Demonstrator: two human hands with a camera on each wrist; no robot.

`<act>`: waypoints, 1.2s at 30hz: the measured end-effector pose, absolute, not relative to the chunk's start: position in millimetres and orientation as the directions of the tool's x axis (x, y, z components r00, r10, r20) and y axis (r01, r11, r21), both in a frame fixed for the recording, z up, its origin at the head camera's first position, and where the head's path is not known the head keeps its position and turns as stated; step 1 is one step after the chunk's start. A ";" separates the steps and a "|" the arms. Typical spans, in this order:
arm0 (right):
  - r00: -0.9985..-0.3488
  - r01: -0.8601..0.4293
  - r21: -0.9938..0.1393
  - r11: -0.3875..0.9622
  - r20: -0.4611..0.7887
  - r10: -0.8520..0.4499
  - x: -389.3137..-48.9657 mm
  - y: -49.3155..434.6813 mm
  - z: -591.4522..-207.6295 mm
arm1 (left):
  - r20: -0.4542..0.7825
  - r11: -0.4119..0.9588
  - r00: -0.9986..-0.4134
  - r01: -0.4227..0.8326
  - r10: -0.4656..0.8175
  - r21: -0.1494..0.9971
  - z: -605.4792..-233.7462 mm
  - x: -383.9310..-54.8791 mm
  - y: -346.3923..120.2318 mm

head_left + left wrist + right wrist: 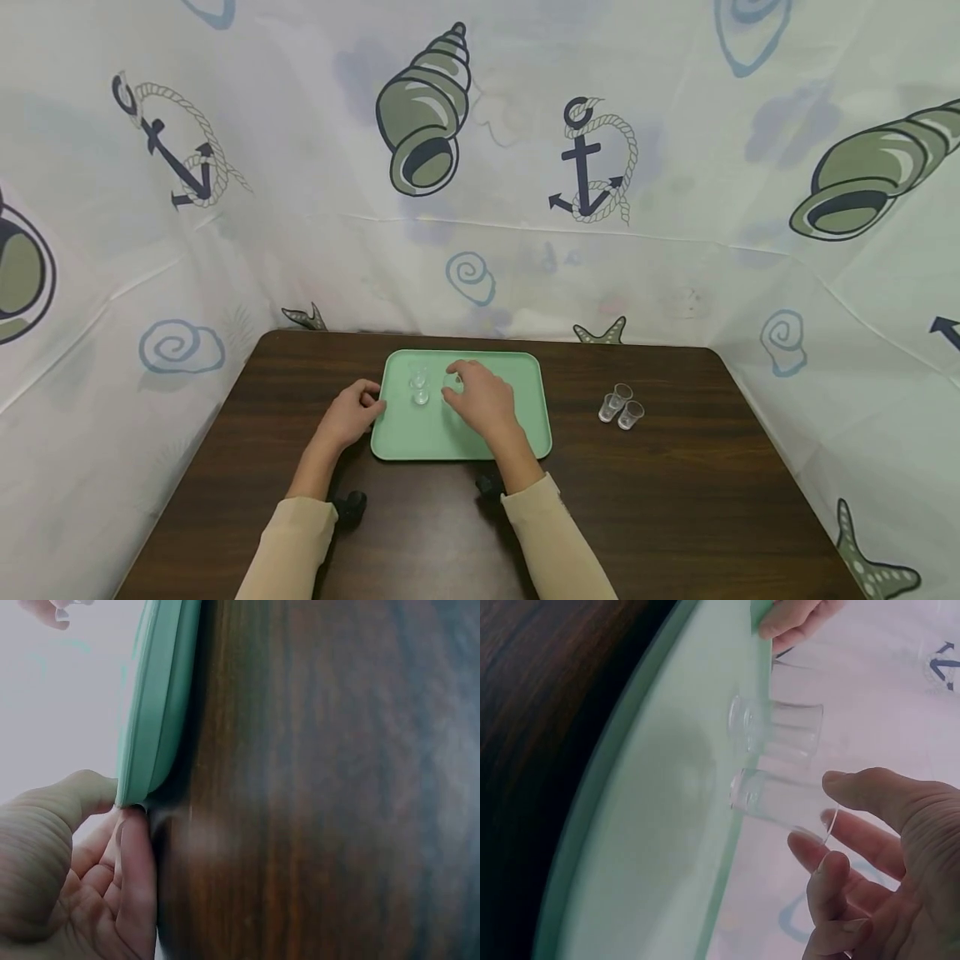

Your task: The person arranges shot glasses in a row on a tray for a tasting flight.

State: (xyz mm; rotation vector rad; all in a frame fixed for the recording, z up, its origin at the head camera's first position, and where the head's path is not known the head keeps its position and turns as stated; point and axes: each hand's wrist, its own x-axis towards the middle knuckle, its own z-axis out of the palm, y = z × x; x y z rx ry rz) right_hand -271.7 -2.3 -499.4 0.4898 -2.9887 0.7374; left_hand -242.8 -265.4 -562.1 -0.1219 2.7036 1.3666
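A pale green tray (457, 442) lies on the dark wooden table. At its left edge, my left hand (352, 414) pinches the rim, the thumb against the side and the fingers low beside it in the left wrist view. Over the middle of the tray, my right hand (483, 404) holds a small clear shot glass (776, 801) by its rim between thumb and fingertips. The glass's base is close to the tray surface. Beside it stands another clear shot glass (784, 727); in the head view, glasses (420, 395) show on the tray's left half.
Three more shot glasses (620, 402) stand clustered on the table to the right of the tray. A pale cloth (510, 167) printed with shells and anchors hangs behind and along the sides of the table (675, 500).
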 end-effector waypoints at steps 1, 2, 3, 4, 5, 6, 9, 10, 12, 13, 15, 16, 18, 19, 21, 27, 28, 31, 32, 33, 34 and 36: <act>-0.950 -0.307 -0.445 0.841 0.095 -0.297 -271.6 -2.9 -499.7 | -0.139 0.590 -0.990 -0.125 -0.022 0.798 -561.8 -242.8 -265.2; -0.950 -0.307 -0.439 0.845 0.094 -0.296 -271.5 -3.4 -500.0 | -0.142 0.586 -0.990 -0.126 -0.020 0.800 -561.3 -243.0 -265.1; -0.951 -0.305 -0.437 0.846 0.092 -0.295 -271.1 -3.7 -500.2 | -0.145 0.583 -0.989 -0.129 -0.019 0.802 -561.1 -242.9 -264.9; -0.952 -0.303 -0.433 0.849 0.090 -0.294 -271.0 -4.1 -500.6 | -0.149 0.581 -0.989 -0.133 -0.020 0.803 -561.1 -243.0 -264.8; -0.952 -0.302 -0.430 0.851 0.088 -0.294 -270.6 -4.3 -500.9 | -0.152 0.579 -0.988 -0.136 -0.020 0.804 -560.9 -243.2 -264.9; -0.952 -0.302 -0.428 0.852 0.085 -0.295 -270.1 -4.4 -501.3 | -0.154 0.577 -0.988 -0.136 -0.019 0.805 -560.6 -243.2 -264.9; -0.951 -0.303 -0.425 0.853 0.074 -0.301 -268.5 -5.0 -503.2 | -0.152 0.577 -0.988 -0.138 -0.024 0.805 -561.4 -244.0 -265.1; -0.951 -0.302 -0.424 0.854 0.072 -0.301 -268.0 -5.2 -504.0 | -0.153 0.576 -0.988 -0.140 -0.026 0.805 -561.5 -244.4 -265.1; -0.950 -0.303 -0.422 0.854 0.069 -0.303 -267.0 -5.8 -505.8 | -0.147 0.575 -0.989 -0.130 -0.018 0.808 -561.2 -244.3 -265.2; -0.950 -0.304 -0.421 0.855 0.069 -0.303 -266.7 -6.0 -506.7 | -0.146 0.574 -0.989 -0.129 -0.017 0.809 -561.3 -244.2 -265.1; -0.951 -0.303 -0.418 0.856 0.072 -0.302 -266.3 -6.7 -508.3 | -0.145 0.570 -0.989 -0.127 -0.014 0.812 -561.2 -243.8 -265.3; -0.951 -0.302 -0.416 0.858 0.074 -0.300 -266.0 -6.8 -509.0 | -0.144 0.569 -0.990 -0.125 -0.011 0.813 -561.1 -243.4 -265.3; -0.952 -0.302 -0.410 0.861 0.075 -0.298 -266.2 -7.2 -510.3 | -0.146 0.567 -0.989 -0.125 -0.008 0.814 -561.2 -242.8 -265.1; -0.952 -0.301 -0.408 0.862 0.073 -0.298 -266.3 -7.3 -510.7 | -0.145 0.568 -0.989 -0.124 -0.008 0.814 -561.3 -242.7 -265.0; -0.953 -0.297 -0.404 0.865 0.066 -0.296 -266.3 -7.4 -511.0 | -0.144 0.567 -0.990 -0.123 -0.008 0.814 -561.3 -242.7 -264.9; -0.965 -0.238 -0.403 0.884 -0.006 -0.262 -267.5 -6.6 -511.0 | -0.143 0.563 -0.990 -0.123 -0.008 0.817 -562.2 -243.9 -264.5; -0.966 -0.226 -0.403 0.887 -0.021 -0.256 -267.6 -6.2 -511.6 | -0.146 0.564 -0.989 -0.126 -0.010 0.816 -562.5 -244.0 -264.6; -0.969 -0.200 -0.408 0.890 -0.051 -0.241 -266.9 -3.8 -513.0 | -0.152 0.568 -0.988 -0.133 -0.014 0.812 -563.1 -244.0 -264.9; -0.970 -0.196 -0.410 0.891 -0.055 -0.239 -266.8 -2.5 -513.1 | -0.151 0.570 -0.988 -0.134 -0.016 0.811 -562.8 -243.8 -265.0; -0.970 -0.192 -0.415 0.889 -0.055 -0.236 -266.8 -0.8 -513.0 | -0.151 0.571 -0.988 -0.135 -0.020 0.810 -562.3 -243.7 -265.0; -0.971 -0.190 -0.420 0.888 -0.053 -0.233 -266.7 1.1 -512.7 | -0.148 0.573 -0.989 -0.133 -0.020 0.809 -561.8 -243.4 -265.2; -0.972 -0.188 -0.425 0.886 -0.048 -0.229 -267.2 5.4 -511.2 | -0.141 0.577 -0.990 -0.128 -0.022 0.807 -560.5 -242.8 -265.4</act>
